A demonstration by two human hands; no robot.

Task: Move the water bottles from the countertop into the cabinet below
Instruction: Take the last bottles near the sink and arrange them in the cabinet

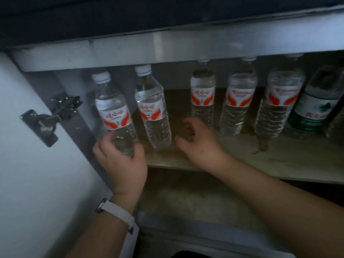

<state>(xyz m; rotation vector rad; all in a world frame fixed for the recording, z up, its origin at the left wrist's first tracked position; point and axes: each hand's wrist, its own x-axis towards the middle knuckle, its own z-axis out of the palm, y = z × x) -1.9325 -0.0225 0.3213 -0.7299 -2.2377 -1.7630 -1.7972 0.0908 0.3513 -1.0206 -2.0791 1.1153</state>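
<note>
Open cabinet, dim inside; its worn shelf carries a row of water bottles.

Item: leftmost bottle, at the shelf's left end, my left hand wrapped round its lower body. I cannot tell whether its base rests on the shelf.

My right hand, fingers apart, holds nothing, between the second bottle and the third bottle.

Risk: letting go early near the front edge may tip it off, or into its close neighbour.
</note>
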